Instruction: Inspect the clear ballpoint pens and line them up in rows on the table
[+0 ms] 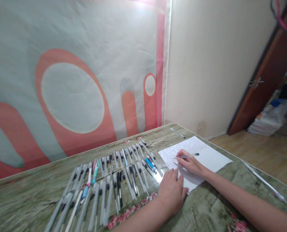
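Note:
A pen (191, 155) with a clear barrel and a dark end is gripped in my right hand (187, 162), its tip down at the sheet of paper (213, 158). Handwriting covers the left part of that sheet; its right part is blank. My left hand (171, 188) lies flat, fingers apart, by the near left edge of the paper, some fingertips on or beside it. Left of that hand, many pens (104, 187) lie in two rough rows, mostly clear-barrelled, with a few blue, black and pink ones.
The table (27, 199) has a wood-patterned cover with pink flowers. One pen (177, 132) lies beyond the paper, and a long clear plastic strip or sleeve (264, 182) lies at the right edge. A patterned banner (133, 48) hangs behind. A brown door (262, 74) and a bagged stack (266, 120) are at right.

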The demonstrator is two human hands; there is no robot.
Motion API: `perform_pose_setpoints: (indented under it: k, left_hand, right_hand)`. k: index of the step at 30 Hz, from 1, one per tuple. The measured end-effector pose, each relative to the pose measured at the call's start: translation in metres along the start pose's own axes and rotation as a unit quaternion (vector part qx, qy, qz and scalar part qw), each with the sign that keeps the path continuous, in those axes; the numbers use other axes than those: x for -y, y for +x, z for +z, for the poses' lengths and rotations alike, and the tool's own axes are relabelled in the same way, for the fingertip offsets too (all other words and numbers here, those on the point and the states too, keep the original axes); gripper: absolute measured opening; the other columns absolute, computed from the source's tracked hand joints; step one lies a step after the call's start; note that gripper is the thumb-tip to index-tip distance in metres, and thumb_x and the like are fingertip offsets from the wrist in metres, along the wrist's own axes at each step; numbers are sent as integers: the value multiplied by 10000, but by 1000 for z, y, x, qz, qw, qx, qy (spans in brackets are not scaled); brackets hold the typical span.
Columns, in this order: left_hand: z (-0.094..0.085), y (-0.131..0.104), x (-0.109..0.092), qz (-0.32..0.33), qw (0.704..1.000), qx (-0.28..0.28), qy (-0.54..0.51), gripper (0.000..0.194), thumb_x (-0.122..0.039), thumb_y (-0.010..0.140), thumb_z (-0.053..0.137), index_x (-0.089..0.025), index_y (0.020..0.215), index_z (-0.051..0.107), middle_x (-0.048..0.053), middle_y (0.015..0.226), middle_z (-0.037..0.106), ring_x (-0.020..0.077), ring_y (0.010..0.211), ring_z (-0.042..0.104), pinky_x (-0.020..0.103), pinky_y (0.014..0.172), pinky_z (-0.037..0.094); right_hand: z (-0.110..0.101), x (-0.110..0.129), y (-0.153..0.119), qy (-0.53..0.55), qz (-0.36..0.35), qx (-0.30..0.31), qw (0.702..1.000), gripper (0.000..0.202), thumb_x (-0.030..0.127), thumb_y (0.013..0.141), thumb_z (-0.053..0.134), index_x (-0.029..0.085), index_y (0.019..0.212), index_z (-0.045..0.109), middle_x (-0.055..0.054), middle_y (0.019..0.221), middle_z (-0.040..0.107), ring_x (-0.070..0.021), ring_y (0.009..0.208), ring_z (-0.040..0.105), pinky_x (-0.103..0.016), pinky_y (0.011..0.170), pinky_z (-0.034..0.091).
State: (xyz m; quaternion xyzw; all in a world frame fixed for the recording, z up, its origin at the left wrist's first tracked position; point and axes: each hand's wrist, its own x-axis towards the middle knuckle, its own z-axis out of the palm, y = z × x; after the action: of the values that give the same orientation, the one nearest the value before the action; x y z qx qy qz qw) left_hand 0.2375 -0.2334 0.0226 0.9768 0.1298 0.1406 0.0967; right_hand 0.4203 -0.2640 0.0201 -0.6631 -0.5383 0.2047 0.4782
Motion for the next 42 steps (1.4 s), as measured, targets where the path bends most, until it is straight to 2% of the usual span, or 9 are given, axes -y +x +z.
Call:
perform_pose_setpoints:
  k: [5, 8, 13, 23, 27, 42]
  left_hand:
    - [-2, 1, -1, -6, 1000, 26, 10, 451, -416, 811, 324, -149, 1162, 424, 133, 1252, 376, 237, 1156, 329, 411, 970, 255]
    - [-4, 1, -2, -6, 999, 41, 18, 454, -419, 813, 317, -148, 1160, 426, 135, 1261, 370, 240, 1162, 326, 415, 969, 258]
    - [-5, 0, -2, -6, 999, 31, 18, 454, -423, 813, 307, -146, 1151, 432, 131, 1257, 373, 233, 1159, 331, 403, 975, 254]
    - [-4, 1, -3, -7, 999, 44, 21, 454, -420, 816, 295, -147, 1154, 427, 136, 1258, 374, 232, 1161, 332, 400, 977, 254]
    - [-3, 1, -2, -3, 999, 35, 22, 455, -421, 819, 288, -147, 1154, 428, 134, 1257, 376, 229, 1162, 331, 404, 984, 241]
    - [-1, 1, -1, -1, 1000, 26, 13, 467, -428, 813, 298, -141, 1159, 426, 133, 1255, 379, 239, 1161, 334, 405, 979, 249]
  right_hand:
    - [1, -3, 0, -96, -6, -26, 995, 200, 336, 768, 424, 178, 649, 457, 37, 556, 465, -102, 522, 437, -237, 536, 344]
    - [1, -7, 2, -122, -8, -36, 992, 198, 326, 769, 415, 182, 635, 447, 42, 539, 453, -103, 510, 430, -237, 528, 339]
    - [1, -9, 2, -142, -17, -38, 989, 184, 315, 760, 414, 183, 638, 456, 37, 550, 474, -106, 522, 440, -236, 533, 335]
    - [1, -9, 2, -147, -28, -34, 988, 160, 297, 746, 419, 181, 643, 459, 29, 557, 486, -117, 553, 457, -238, 546, 343]
    - [1, -10, 3, -142, -24, -47, 988, 146, 282, 739, 423, 185, 633, 452, 30, 559, 486, -116, 554, 458, -240, 554, 347]
    - [0, -9, 2, -143, -22, -26, 989, 165, 295, 746, 410, 188, 621, 431, 39, 543, 452, -110, 535, 442, -237, 542, 340]
